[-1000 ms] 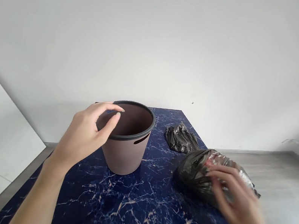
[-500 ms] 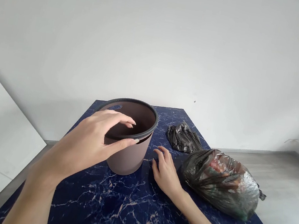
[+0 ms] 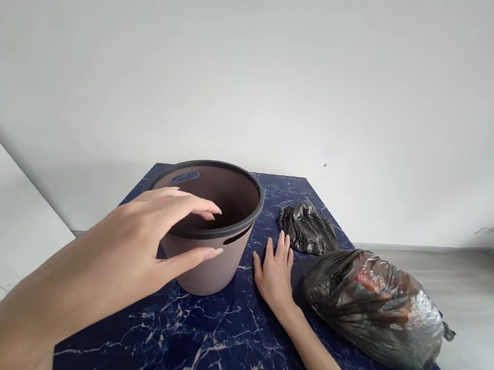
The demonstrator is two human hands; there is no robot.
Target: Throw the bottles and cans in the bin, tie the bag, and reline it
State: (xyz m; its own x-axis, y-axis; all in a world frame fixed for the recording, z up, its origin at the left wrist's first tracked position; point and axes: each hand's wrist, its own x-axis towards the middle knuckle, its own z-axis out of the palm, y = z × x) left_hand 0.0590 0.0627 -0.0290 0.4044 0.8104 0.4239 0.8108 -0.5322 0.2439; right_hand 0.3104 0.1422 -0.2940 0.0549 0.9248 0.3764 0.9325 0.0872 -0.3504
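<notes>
Blue marbled tabletop (image 3: 208,361) carries a bin (image 3: 213,271) that should handle light, stiff; take its rim (image 3: 201,233). Your left grip (image 3: 140,224) curves half-open, seemingly empty; your right grip (image 3: 276,278) spreads, empty.

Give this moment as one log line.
left hand: open at bin rim | right hand: open on table | crumpled bag: beyond right hand | filled bag: on table

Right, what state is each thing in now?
Bin: upright, open at the top, no liner showing.
Filled bag: bulging, lying on the table; can't tell if tied.
Smaller black bag: crumpled, lying flat-ish.
Left hand: open at the bin's rim, holding nothing.
Right hand: open, fingers spread, holding nothing.
</notes>
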